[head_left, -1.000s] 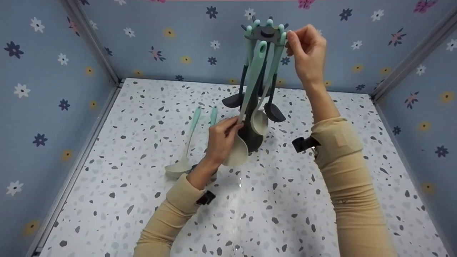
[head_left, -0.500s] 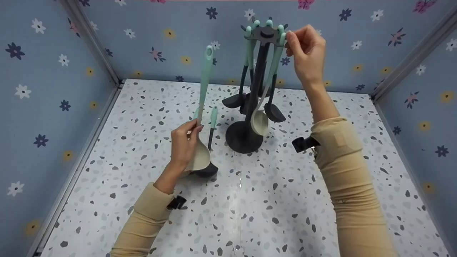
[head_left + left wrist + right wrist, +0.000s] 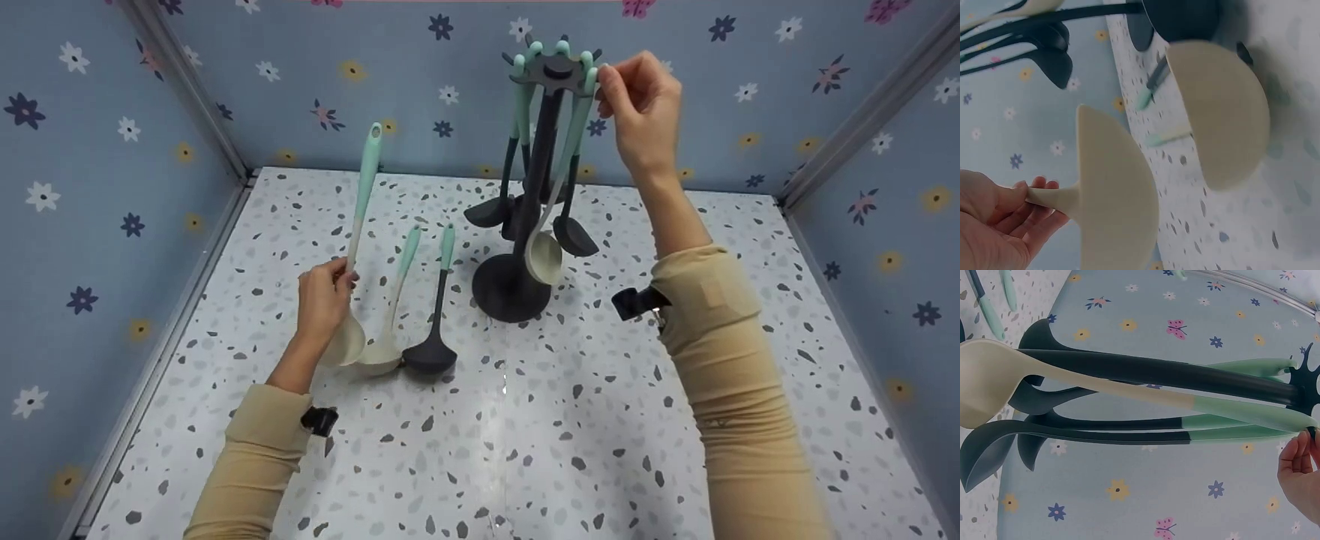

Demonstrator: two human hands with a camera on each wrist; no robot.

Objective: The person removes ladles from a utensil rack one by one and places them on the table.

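Soft glare on speckled tabletop (image 3: pixel 480 435)

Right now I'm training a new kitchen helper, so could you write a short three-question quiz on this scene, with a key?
1. What colour is the handle of the held ladle in the left hand? A: black. B: pale green. C: red.
2. True or false: in the head view, the black ladle on the table lies to the right of the cream ladle next to it.
3. Fill in the missing word: the fingers of the right hand are at the ____ of the stand.

Key: 1. B. 2. True. 3. Top.
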